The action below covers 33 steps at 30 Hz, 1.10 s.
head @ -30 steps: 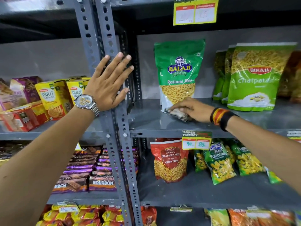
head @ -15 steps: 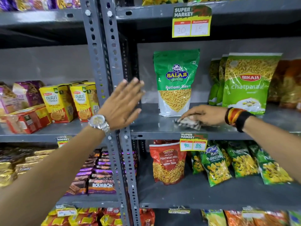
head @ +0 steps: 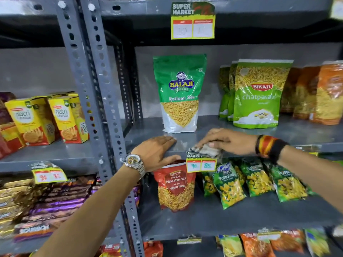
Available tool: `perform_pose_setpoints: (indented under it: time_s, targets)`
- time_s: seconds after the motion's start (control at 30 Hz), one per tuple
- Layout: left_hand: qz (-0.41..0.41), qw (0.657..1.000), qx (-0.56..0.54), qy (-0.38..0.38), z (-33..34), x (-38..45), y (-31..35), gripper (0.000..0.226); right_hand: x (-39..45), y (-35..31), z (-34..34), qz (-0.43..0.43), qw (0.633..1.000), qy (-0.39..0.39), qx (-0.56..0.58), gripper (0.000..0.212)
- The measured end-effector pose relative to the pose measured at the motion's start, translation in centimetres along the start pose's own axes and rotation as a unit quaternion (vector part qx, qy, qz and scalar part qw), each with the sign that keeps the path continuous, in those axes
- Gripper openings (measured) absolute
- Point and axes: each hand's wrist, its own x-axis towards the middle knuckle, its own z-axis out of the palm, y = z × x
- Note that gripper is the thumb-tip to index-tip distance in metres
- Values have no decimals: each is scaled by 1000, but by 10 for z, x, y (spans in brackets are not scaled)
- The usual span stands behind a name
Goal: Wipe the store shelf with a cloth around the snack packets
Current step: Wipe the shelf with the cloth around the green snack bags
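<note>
A grey metal shelf carries an upright green Balaji Ratlami Sev packet and, to its right, green Bikaji Chatpata packets. My right hand presses a crumpled grey-white cloth onto the shelf's front edge, just in front and to the right of the Balaji packet. My left hand lies flat on the front edge of the same shelf, fingers together, left of the cloth, with the thumb under the lip. It holds nothing.
Two perforated grey uprights stand left of my left hand. A price tag hangs below the cloth. A red Navratan Mix packet and green Kurkure packets sit on the shelf below. Yellow biscuit boxes fill the left bay.
My left hand left the upright and dropped right onto the shelf's front edge. My right hand drew the cloth forward and right, from the Balaji packet's base to the shelf edge.
</note>
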Motion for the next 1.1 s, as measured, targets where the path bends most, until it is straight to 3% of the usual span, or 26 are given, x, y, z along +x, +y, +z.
perform_pose_setpoints:
  time_s: [0.13,0.27,0.5,0.63,0.8,1.0,1.1]
  targets:
    - [-3,1000,1,2,-1,1,3,80,20,28,-21,64,996,60,-3,35]
    - [-18,1000,-16,-15,-4,-1,5,80,54,35,12,105,989,81,-70,37]
    - [-17,999,-22,-20,-7,1,9,80,-32,8,-3,16,999,49,12,35]
    - [26,1000,-5,4,-9,20,28,85,-39,58,-33,120,981,143,50,35]
    - [64,997,-47,0,0,57,59,82,-2,90,-48,143,976,156,51,33]
    - [33,998,-47,-35,6,65,58,86,64,124,-60,124,971,189,79,33]
    - [21,997,-49,-55,5,65,59,87,102,136,-50,104,980,163,53,34]
